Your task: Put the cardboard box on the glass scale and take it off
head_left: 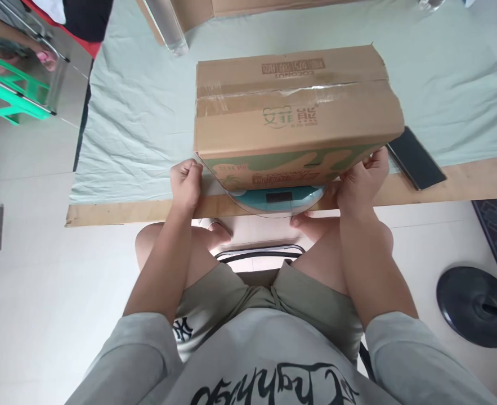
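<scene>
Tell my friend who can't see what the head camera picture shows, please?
A seated person's left hand and right hand hold the two near bottom corners of a taped cardboard box, which sits above a round blue scale at the edge of a table covered with a pale cloth. A dark phone lies right of the box.
</scene>
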`<state>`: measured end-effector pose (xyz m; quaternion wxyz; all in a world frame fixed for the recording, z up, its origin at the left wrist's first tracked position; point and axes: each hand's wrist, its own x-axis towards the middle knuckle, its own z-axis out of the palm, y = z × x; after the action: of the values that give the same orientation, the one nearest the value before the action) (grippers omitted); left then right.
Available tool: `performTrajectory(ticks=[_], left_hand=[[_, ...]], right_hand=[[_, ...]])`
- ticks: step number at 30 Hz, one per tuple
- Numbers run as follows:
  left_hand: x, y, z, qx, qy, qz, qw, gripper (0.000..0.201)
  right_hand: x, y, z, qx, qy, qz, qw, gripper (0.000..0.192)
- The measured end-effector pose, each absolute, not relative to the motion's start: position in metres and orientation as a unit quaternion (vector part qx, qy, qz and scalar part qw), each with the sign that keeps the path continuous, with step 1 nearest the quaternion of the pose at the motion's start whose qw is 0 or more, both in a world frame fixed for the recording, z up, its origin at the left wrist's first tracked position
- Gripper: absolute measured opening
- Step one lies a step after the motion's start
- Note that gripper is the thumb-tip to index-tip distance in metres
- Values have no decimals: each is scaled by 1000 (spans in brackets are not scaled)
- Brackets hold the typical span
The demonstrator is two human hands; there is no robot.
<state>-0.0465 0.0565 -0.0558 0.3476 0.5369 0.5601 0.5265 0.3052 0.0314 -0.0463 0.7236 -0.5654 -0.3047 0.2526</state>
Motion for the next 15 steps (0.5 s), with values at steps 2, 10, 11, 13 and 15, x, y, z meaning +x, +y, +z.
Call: performTrajectory(ticks=[2, 10, 11, 13, 15], left_hand=[[-44, 53, -50, 543, 540, 544, 345, 37], [-23, 30, -13, 627, 383, 482, 477, 63], [-22, 29, -9, 634, 380, 465, 487, 65], [-21, 25, -2, 644, 382, 439, 497, 66], [-20, 20, 4, 652, 387, 418, 500, 63]], right_hand=[[307, 27, -45, -579, -307, 253, 712, 23], [300, 1, -37, -507, -461, 311, 658, 49], [299, -2, -34, -513, -474, 310, 645, 49], [297, -9, -29, -530, -479, 312, 627, 48], [296, -13, -25, -542, -477, 319, 614, 47]])
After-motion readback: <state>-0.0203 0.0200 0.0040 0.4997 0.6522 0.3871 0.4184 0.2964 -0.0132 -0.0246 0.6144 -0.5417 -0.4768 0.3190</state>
